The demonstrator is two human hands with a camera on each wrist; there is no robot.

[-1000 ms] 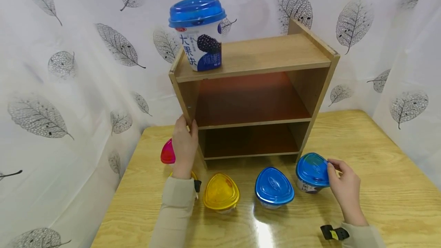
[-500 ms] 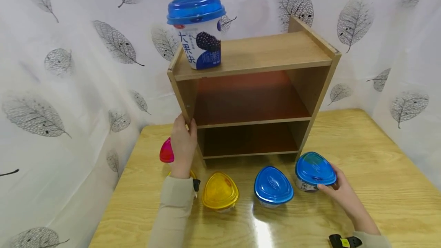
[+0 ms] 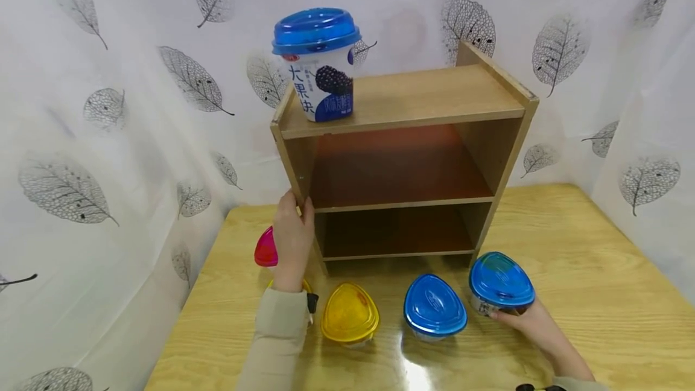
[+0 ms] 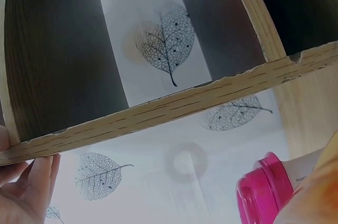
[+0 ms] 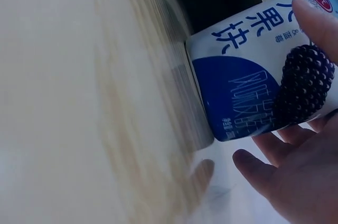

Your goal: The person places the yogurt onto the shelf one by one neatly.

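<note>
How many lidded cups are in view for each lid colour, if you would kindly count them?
Blue-lidded cups: 3
Yellow-lidded cups: 2 (one partly hidden)
Pink-lidded cup: 1
Total: 6

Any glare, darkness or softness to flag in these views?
Head: glare streak on the wooden table at the bottom edge; left wrist: the wooden shelf unit has dark compartments, and a yellow-orange shape at right looks soft; right wrist: the blackberry yogurt cup fairly crisp, the wooden table smeary.
</note>
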